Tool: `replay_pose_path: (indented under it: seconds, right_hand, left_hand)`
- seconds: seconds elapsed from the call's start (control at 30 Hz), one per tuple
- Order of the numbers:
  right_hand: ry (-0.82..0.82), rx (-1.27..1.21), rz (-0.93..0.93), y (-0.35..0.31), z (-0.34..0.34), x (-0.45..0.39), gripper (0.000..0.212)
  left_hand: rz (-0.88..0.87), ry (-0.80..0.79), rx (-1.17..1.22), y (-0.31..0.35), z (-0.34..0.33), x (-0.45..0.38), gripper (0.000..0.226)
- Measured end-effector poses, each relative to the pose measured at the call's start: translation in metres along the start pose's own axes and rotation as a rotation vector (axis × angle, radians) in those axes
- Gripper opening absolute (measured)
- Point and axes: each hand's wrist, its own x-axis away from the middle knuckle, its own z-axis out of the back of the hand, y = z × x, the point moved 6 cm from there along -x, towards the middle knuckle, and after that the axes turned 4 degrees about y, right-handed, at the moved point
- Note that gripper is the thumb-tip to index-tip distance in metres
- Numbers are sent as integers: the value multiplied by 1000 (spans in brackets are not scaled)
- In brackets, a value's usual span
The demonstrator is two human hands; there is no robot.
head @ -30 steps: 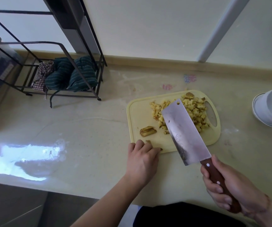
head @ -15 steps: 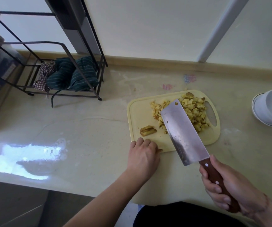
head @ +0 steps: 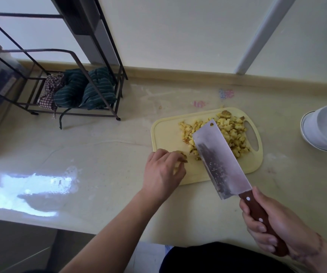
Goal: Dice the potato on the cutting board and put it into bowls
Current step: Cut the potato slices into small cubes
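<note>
A pale yellow cutting board (head: 166,133) lies on the counter with a heap of diced potato (head: 231,133) on its right half. My left hand (head: 162,172) sits at the board's near left corner, its fingers curled round an uncut potato piece (head: 182,156) that is mostly hidden. My right hand (head: 273,223) grips the wooden handle of a cleaver (head: 217,158). The broad blade is held flat-side up above the board, between the piece and the heap. White stacked bowls (head: 324,129) stand at the far right.
A black wire rack (head: 76,81) holding striped and checked cloths (head: 84,91) stands at the back left. A wall with a raised ledge (head: 178,75) runs behind the counter. The counter's front edge is just below my arms.
My left hand has moved from the board's near edge up onto the board and has closed on the potato piece. The cleaver has stayed nearly in place.
</note>
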Motion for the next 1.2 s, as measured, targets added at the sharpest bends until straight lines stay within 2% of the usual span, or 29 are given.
replay_pose_path:
  seconds: [0.2,0.3,0.4,0.53,0.63,0.7,0.73,0.93,1.0,1.2]
  right_hand:
    - [-3,-18,-8,1,2,0,50]
    - [-1,-18,-9,1,2,0,50]
    - [-4,-17,-7,1,3,0,50]
    - [-5,0,0,1,2,0,52]
    - [-22,20,26,-1,1,1,60]
    - [-18,106,82,-3,0,0,59]
    - [-12,163,114,-4,-2,-1,59]
    - [57,398,248,-8,-18,-15,63]
    - [93,428,268,-6,-21,-23,66]
    - [108,527,316,-8,-31,-37,59]
  left_hand:
    - [-111,-67,-6,-13,-12,8,17]
    - [-198,-49,-67,-11,-14,8,21]
    - [-230,-22,-103,-10,-15,8,15]
    - [-164,-36,-61,-17,-18,8,2]
    - [-6,-76,-33,-29,-23,8,27]
    - [101,-158,-31,-33,-27,7,46]
    - [128,-198,-30,-34,-29,7,48]
    - [215,-269,38,-35,-31,0,37]
    - [197,-299,25,-34,-31,0,36]
    - [152,-331,-2,-31,-26,-5,31]
